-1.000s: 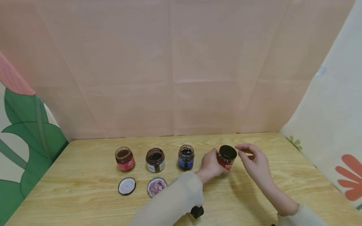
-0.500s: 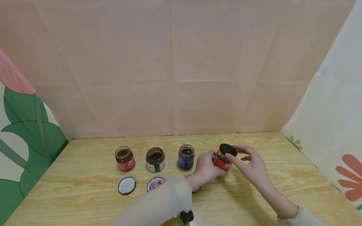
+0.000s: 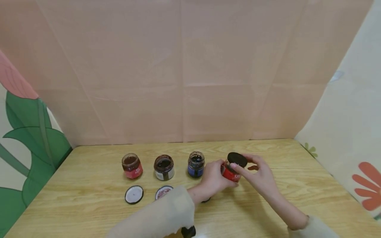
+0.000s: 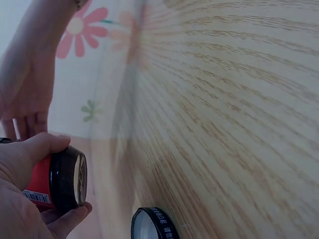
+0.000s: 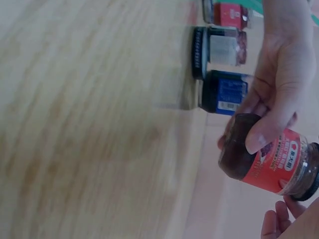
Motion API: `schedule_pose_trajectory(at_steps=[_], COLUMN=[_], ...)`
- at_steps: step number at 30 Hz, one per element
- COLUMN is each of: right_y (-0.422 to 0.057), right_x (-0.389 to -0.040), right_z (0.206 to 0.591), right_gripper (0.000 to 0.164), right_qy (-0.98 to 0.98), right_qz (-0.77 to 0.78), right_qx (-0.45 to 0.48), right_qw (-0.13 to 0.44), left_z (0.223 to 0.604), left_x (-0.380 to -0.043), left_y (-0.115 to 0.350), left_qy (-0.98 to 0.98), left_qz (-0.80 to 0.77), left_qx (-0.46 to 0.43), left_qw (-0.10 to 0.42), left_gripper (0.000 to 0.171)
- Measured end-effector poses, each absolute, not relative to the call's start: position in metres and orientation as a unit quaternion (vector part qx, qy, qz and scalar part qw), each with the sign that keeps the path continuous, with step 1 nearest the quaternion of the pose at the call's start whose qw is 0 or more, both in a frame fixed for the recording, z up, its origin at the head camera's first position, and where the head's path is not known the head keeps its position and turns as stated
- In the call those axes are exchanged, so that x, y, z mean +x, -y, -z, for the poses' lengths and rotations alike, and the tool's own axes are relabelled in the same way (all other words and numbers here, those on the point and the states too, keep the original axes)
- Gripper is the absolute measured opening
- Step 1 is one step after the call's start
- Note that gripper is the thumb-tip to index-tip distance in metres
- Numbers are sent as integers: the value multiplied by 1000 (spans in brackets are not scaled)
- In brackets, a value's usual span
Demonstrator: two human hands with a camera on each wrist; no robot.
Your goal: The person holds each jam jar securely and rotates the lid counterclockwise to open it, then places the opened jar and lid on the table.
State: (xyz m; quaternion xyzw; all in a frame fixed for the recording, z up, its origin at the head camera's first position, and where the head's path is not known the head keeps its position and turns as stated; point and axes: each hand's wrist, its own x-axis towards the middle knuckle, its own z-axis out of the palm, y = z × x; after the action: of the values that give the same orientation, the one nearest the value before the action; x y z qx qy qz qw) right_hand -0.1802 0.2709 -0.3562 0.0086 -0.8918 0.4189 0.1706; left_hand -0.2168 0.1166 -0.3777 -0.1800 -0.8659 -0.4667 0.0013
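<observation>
In the head view my left hand [image 3: 212, 178] grips a glass jar [image 3: 230, 174] with a red label by its body. A black lid [image 3: 237, 159] sits on the jar's top. My right hand [image 3: 262, 177] pinches this lid, thumb on the near side and fingers at the far side. The left wrist view shows the jar's dark base [image 4: 68, 177] lifted off the table. In the right wrist view dark contents fill the lower part of the jar [image 5: 274, 159], which lies between the left hand's thumb and fingers.
Left of the hands stand three lidless jars: one red-labelled [image 3: 132, 167], one white-labelled [image 3: 164, 168], one blue-labelled [image 3: 195, 165]. In front lie a white-faced lid [image 3: 134, 194] and a stained lid [image 3: 163, 191]. Another lid [image 3: 206, 200] is mostly hidden by the left arm. Wooden table [image 3: 89, 198] underneath.
My right hand has moved from beside the jar onto its lid, taking hold of it. The held jar and both hands have shifted slightly left.
</observation>
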Motion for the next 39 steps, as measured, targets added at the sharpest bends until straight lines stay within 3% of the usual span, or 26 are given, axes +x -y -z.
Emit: schedule_pose_trajectory(at_steps=[13,18,26,39], right_y=[-259,-261,-266,-268], right_x=[-179,-178,-175,-176], right_z=[365,364,362,357], right_gripper=[49,44,41,40], right_qy=[877,878,874,877], right_qz=[-438,-434,-454,-456], right_qx=[-36,-4,44,34], right_qw=[195,203,166,145], left_z=[376,375,374,374], left_x=[-212,-211,-210,-211], left_y=[-108,-105,-101,-101], left_qy=[886,882,876,874], left_qz=[399,406,421,427], left_qx=[-232,-235,-236,-231], left_qw=[37,28,21,9], left_gripper=[42,43,43,43])
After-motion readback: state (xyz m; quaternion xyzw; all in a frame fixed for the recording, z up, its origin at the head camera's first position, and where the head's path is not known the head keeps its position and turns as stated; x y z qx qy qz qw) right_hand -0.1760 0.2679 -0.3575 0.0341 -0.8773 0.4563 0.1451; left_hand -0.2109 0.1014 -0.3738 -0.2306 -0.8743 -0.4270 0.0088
